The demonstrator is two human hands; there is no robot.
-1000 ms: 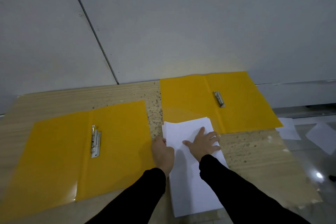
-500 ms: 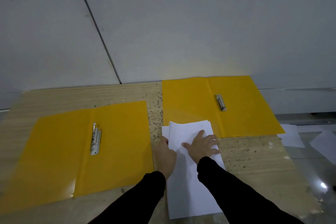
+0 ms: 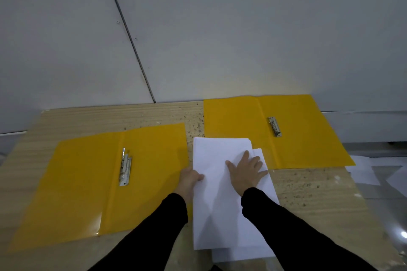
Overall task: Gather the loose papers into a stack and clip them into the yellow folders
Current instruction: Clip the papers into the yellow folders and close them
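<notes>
A pile of white papers [image 3: 218,204] lies on the wooden table between two open yellow folders. The upper sheets are skewed left of the lower ones, which show at the right and bottom. My left hand [image 3: 189,179] pinches the pile's left edge, thumb on top. My right hand [image 3: 247,168] rests flat on the papers with fingers spread. The left folder [image 3: 88,182] has a metal clip [image 3: 125,167] at its spine. The right folder [image 3: 308,138] carries a clip [image 3: 274,126] too, and its near corner lies under the papers.
The wooden table [image 3: 308,193] stands against a grey wall. Loose white sheets [image 3: 361,171] lie on the floor beyond the table's right edge. The table's front edge is close to my body.
The upper sheets have turned and slid left over the lower ones. My left thumb now lies on top of the pile's left edge. My right hand stays flat on the papers.
</notes>
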